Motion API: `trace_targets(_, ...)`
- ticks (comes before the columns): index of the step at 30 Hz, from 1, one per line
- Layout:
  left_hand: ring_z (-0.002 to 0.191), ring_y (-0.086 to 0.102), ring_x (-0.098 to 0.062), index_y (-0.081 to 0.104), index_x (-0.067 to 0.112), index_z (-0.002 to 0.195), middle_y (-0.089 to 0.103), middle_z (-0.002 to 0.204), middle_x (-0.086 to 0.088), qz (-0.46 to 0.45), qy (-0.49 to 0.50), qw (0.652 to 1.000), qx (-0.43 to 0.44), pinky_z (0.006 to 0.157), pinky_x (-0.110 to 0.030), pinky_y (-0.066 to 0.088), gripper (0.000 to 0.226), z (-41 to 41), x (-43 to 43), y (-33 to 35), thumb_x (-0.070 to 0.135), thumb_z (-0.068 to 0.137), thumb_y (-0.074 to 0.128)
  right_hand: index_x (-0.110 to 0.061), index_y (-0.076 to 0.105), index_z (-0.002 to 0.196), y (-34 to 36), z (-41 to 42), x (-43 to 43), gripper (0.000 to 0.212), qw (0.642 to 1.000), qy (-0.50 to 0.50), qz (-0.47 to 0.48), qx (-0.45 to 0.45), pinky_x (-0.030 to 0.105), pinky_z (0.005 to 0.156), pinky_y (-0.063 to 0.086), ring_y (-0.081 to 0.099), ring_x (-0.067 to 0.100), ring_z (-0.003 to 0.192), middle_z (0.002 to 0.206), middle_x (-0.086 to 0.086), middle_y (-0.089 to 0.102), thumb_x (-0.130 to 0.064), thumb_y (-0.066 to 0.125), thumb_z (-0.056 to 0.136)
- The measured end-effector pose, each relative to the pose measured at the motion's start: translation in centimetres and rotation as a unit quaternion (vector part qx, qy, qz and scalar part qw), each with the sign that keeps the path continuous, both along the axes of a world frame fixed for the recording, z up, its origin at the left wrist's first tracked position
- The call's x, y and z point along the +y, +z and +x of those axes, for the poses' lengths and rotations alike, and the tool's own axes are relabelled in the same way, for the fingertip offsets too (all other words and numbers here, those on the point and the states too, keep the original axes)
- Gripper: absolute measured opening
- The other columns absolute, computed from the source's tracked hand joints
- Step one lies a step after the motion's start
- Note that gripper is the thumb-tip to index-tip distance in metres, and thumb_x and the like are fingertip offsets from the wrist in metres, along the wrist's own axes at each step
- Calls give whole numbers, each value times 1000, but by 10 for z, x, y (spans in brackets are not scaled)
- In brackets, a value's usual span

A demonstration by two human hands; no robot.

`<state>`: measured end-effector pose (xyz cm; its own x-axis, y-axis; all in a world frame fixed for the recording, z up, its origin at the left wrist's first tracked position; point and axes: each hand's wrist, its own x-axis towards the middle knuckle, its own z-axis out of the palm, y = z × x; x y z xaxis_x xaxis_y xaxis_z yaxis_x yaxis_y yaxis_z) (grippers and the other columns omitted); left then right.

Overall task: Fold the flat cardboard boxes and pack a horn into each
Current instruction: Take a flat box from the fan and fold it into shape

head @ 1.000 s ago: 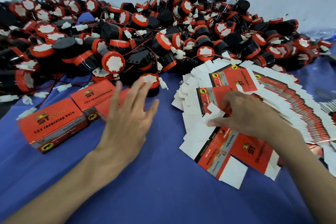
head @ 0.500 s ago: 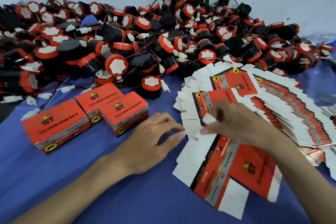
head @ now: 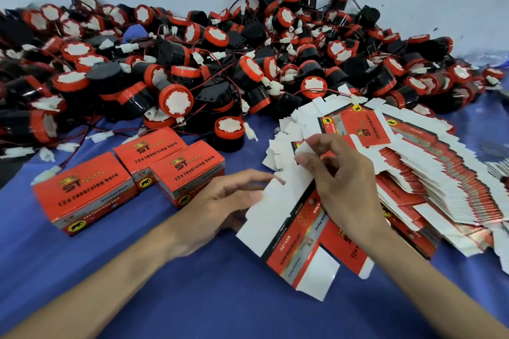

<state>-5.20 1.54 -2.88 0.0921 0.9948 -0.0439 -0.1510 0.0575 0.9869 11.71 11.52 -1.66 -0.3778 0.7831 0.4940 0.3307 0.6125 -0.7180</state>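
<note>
The right hand (head: 338, 181) is pinching the seemingly light, bendy flat carton (head: 292, 242) by its white flap, the left hand (head: 220, 201) gripping its edge.

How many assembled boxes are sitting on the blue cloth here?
3, grouped left of the left hand: leftmost box, middle box nearest the horn pile, right box. Others may be hidden.

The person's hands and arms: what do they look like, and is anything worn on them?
Both the left hand and the right hand are bare, without gloves. No ring, watch or bracelet shows. The left forearm and the right forearm are bare as well; no sleeve comes into view.
</note>
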Motion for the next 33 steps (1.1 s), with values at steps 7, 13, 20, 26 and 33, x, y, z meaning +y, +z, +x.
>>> trace_targets(7,102,68,-18,72,26,111,71,112,-4,-19,-14,996,-84,75,-21,53,37,-4,2,2,17,81,53,-35,49,96,-2,-4,-6,14,999,-30,27,19,16,70,46,61,8,84,88,-24,55,-43,55,87)
trace_targets(13,65,66,-16,54,18,119,71,81,-7,-22,-8,1000,-19,52,-19,49,37,-5,4,-1,9,85,65,-32,52,96,0,-6,-11,20,999,3,-6,51,19,68,49,64,11,81,87,-20,59,-47,54,83)
trace_targets(20,84,68,-15,65,23,113,71,95,-4,-6,-136,985,108,69,-22,52,33,-12,2,1,9,83,66,-28,55,98,-1,-10,-21,15,997,61,29,27,28,68,53,66,13,80,92,-2,66,-31,62,85)
trace_targets(26,48,38,-4,65,15,64,46,53,8,50,-12,992,112,50,-17,34,30,-7,3,-2,-6,85,61,-13,31,146,4,-4,-28,108,939,52,157,-303,28,100,25,39,15,123,139,0,45,-87,35,68)
trace_targets(33,54,53,2,75,25,61,62,59,12,94,48,988,114,55,-13,43,48,-2,4,-8,-13,84,59,-20,5,151,13,0,-32,126,895,103,219,-375,47,105,30,35,27,125,147,8,29,-90,48,55)
